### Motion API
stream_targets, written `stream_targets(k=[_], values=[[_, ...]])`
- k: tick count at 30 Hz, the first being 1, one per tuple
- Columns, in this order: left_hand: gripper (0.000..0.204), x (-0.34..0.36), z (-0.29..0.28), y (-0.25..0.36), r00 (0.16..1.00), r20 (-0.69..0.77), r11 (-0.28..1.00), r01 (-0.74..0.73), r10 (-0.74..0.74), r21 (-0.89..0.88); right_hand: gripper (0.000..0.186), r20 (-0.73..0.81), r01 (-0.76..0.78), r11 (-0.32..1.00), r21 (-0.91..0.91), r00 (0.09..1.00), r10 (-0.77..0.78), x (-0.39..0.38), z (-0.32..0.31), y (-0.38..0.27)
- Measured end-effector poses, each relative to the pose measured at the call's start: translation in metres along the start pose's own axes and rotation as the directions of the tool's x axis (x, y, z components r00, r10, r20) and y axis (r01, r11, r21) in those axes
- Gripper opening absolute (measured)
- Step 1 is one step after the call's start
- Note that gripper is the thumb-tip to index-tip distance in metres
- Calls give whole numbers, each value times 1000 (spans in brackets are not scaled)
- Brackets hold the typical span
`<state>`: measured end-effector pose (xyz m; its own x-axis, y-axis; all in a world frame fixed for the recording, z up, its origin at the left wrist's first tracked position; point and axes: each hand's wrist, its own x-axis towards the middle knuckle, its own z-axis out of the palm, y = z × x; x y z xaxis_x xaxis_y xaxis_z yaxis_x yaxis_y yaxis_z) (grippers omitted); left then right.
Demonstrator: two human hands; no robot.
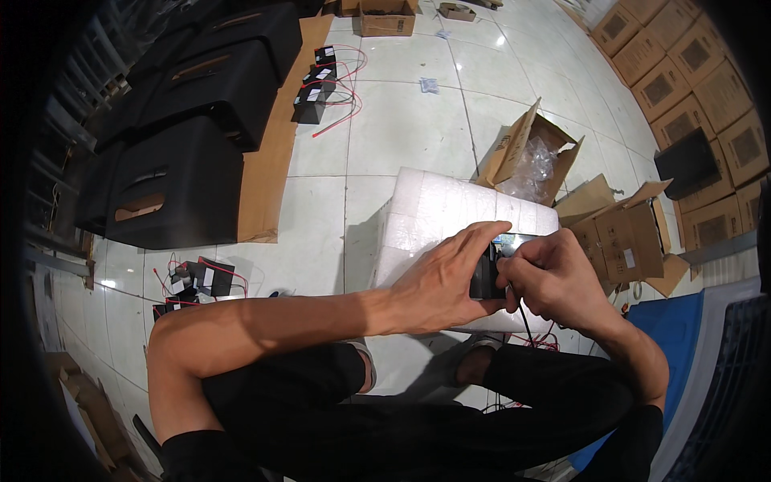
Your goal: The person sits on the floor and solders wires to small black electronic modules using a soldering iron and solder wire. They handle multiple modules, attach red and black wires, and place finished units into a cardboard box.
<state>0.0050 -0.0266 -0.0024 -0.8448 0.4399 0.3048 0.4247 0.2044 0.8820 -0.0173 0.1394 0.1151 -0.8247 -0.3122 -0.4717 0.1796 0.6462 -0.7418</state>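
The left hand [434, 277] is right of the frame's centre, thumb and fingers spread in a wide C that grips the left side of a black device [483, 281]. The right hand [554, 273] comes in from the lower right, fingers curled and tips drawn together at the device's right side; what they pinch, if anything, is hidden. A black cable [526, 321] runs down below the right hand.

The device is over the lower right part of a white foam block [450, 197], near its lower edge. The block's bare top runs up and left from the hands to its far edge, so there is more room above them than below, where the knees come close.

An open carton [502, 157] stands just beyond the block's upper right edge, and a second carton [626, 241] crowds its right side. A blue bin [671, 337] lies near the right forearm, and stacked boxes [695, 88] line the frame's upper right.

Pale floor [389, 128] forms a broad strip up the middle. Its left border is a cardboard sheet [269, 193] under black cases [181, 185]. Black packs [313, 96] with red wires sit by the sheet's right edge, and more packs [213, 277] lie above the left forearm.
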Motion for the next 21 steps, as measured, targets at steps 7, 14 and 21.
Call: stream_targets(k=[7, 14, 21], values=[[88, 3, -6, -3, 999, 14, 999, -43, 43, 0, 33, 74, -34, 998, -61, 996, 39, 2, 1, -2], [54, 15, -28, -1, 936, 191, 753, 351, -295, -557, 35, 130, -91, 995, -38, 987, 95, 2, -2, -5], [39, 20, -23, 10, 911, 165, 832, 413, -379, -369, 37, -2, 120, 950, -289, 992, -126, -14, -14, -7]])
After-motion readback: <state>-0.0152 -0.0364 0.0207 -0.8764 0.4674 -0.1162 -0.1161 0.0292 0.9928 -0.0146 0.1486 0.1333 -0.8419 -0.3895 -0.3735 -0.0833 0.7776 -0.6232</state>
